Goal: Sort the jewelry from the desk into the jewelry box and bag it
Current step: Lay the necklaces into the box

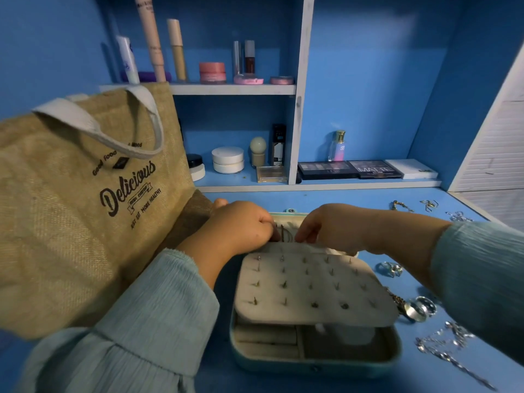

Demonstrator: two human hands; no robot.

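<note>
Blue desk (368, 199). Both my hands, left (241, 225) and right (329, 226), pinch a thin chain (285, 235) at the open jewelry box's (312, 361) far end. Risk: chain snags on the earring panel (312, 285).

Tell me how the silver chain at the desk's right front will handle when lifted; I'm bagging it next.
The chain will likely be floppy: it lies in loose loops on the desk. Its fine links look light, and they may snag or tangle. It shouldn't roll.
</note>
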